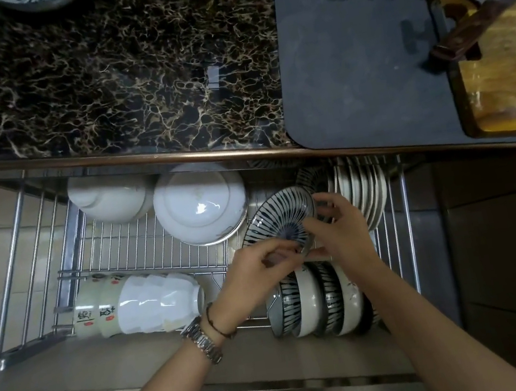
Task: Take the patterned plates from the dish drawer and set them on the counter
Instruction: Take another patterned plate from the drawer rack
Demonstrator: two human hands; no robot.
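A blue-and-white striped patterned plate (279,217) is lifted above the wire dish drawer (142,248), tilted toward me. My left hand (261,263) pinches its lower rim. My right hand (336,223) holds its right edge. Behind it, another patterned plate (310,178) stands in the rack under the counter lip. Cream plates (364,187) stand on edge just to the right. The dark marble counter (113,72) lies above the drawer.
White bowls (200,205) and a stack of cups (138,305) lie on the drawer's left. Striped and cream bowls (318,301) stand at the front right. A grey mat (359,52), a wooden board (511,84) and a cleaver (471,9) occupy the counter's right.
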